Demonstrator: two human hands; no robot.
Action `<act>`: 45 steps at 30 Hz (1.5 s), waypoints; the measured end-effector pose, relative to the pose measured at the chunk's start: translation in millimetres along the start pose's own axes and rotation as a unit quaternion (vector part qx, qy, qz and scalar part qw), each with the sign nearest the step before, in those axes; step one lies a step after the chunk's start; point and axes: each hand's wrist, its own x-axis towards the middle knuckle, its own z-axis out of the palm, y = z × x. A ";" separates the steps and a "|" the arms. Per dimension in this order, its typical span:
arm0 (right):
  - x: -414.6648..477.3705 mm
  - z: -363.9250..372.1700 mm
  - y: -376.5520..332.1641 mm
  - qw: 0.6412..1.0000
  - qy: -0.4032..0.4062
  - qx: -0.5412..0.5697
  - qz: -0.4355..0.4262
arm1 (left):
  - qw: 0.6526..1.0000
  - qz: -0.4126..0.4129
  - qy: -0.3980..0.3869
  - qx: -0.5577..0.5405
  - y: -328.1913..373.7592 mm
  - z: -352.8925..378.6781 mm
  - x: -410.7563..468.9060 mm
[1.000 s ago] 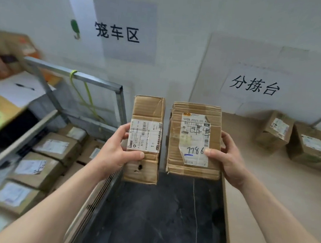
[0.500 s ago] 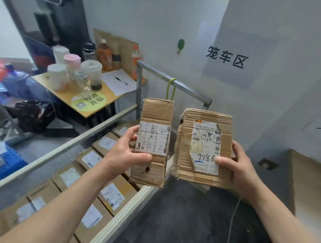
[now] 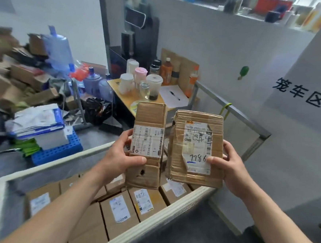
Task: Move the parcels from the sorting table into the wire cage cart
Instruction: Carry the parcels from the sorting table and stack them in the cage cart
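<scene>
- left grip (image 3: 122,157) clamped on narrow box (image 3: 150,120), thumb on label; held low, it could tip.
- right grip (image 3: 228,165) clamped on wide box (image 3: 197,131); its crumpled card may slip.
- cart (image 3: 148,224) under both grips looks packed; a drop could bounce out.

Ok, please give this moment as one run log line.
phase: carry | left hand: holds narrow parcel | right hand: holds wide parcel | both over cage cart, not released

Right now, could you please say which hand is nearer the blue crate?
Left: the left hand is just right of the blue crate; the right hand lies farther right.
</scene>
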 end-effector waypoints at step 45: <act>15.8 323.2 37.1 0.970 -0.220 -0.088 0.061 | 0.973 -0.040 0.227 -0.012 -107.2 -259.6 -177.4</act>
